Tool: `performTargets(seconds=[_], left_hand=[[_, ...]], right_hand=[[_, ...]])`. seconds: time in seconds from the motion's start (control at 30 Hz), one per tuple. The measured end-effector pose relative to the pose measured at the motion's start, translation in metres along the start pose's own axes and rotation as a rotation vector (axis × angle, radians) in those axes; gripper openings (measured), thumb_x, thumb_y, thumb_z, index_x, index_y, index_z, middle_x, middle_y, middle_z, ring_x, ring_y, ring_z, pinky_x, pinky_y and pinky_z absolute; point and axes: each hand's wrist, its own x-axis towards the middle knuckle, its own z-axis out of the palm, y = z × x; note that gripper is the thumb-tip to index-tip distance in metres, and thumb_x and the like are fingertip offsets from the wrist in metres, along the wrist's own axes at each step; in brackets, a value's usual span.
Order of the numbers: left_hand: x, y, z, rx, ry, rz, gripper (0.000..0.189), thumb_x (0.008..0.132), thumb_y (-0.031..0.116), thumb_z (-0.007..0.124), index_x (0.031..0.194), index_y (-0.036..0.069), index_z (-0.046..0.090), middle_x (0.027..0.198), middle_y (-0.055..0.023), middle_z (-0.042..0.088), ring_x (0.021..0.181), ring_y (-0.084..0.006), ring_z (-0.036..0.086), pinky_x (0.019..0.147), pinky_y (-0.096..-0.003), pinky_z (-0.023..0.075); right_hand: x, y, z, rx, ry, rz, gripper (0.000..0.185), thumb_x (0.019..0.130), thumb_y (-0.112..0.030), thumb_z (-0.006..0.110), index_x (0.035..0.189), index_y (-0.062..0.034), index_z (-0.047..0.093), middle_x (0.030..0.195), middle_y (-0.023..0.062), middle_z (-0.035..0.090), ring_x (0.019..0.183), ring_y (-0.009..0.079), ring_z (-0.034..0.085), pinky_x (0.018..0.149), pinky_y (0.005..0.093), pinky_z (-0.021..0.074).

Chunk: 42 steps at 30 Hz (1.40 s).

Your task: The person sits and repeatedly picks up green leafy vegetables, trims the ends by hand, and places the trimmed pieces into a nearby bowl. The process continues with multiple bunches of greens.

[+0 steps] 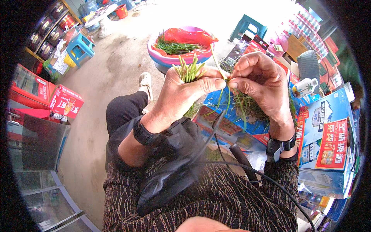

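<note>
My left hand [191,84] is closed around a bundle of green stalks [189,69], their cut ends pointing up past the thumb. Between its thumb and fingertips and those of my right hand [258,81] is a thin green stalk [216,62]; its loose green strands hang below. The two hands nearly meet at the fingertips. Beyond them stands a pink and blue basin [152,52] lined with a red plastic bag [176,33], holding long thin green leaves [178,47]. More loose greens [252,108] lie under my right hand, on a blue printed carton [220,101].
Printed beer cartons [324,130] are stacked at the right, near a white bottle [305,87]. A black cable [278,184] crosses my right forearm. Blue plastic stools [79,49] stand on the concrete floor, and red boxes [65,101] are at the left.
</note>
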Motion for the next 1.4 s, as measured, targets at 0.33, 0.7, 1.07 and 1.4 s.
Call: performTargets(seconds=[0.33,0.7,1.07,1.4], left_hand=[[0.0,0.004,0.002,-0.05,0.022,-0.001,0.013,0.085,0.012,0.066,0.094,0.003,0.07,0.077,0.0027,0.063,0.065,-0.0018,0.05,0.056,-0.0181,0.0372],[-0.001,0.003,-0.001,-0.02,-0.022,0.061,0.011,0.084,0.011,0.067,0.088,0.001,0.07,0.077,0.0011,0.065,0.067,-0.0042,0.054,0.058,-0.0192,0.0412],[0.0,0.002,-0.012,-0.332,-0.039,-0.197,0.011,0.084,0.01,0.061,0.09,0.0,0.062,0.065,0.006,0.051,0.049,-0.0028,0.035,0.047,-0.0186,0.0296],[0.016,0.009,-0.064,-0.731,-0.067,0.111,0.022,0.087,0.021,0.059,0.09,0.0,0.062,0.056,0.0087,0.038,0.048,-0.0032,0.032,0.045,-0.02,0.0266]], right_hand=[[0.0,-0.002,-0.002,0.064,-0.119,0.059,0.017,0.081,0.002,0.067,0.096,0.0,0.06,0.082,0.0024,0.064,0.073,0.0077,0.06,0.067,0.0218,0.0498],[-0.002,-0.007,-0.003,0.038,-0.17,0.16,0.021,0.08,0.002,0.068,0.099,-0.001,0.06,0.083,0.0047,0.067,0.072,0.0071,0.06,0.066,0.0217,0.0493],[-0.001,-0.001,-0.004,-0.164,-0.137,0.108,0.016,0.079,0.005,0.067,0.094,0.0008,0.063,0.081,0.0017,0.065,0.074,0.0047,0.058,0.069,0.0209,0.0485],[0.011,0.009,-0.024,-0.299,-0.202,0.19,0.008,0.081,0.001,0.066,0.088,-0.0002,0.063,0.083,0.0013,0.063,0.077,0.0068,0.058,0.07,0.0219,0.0476]])
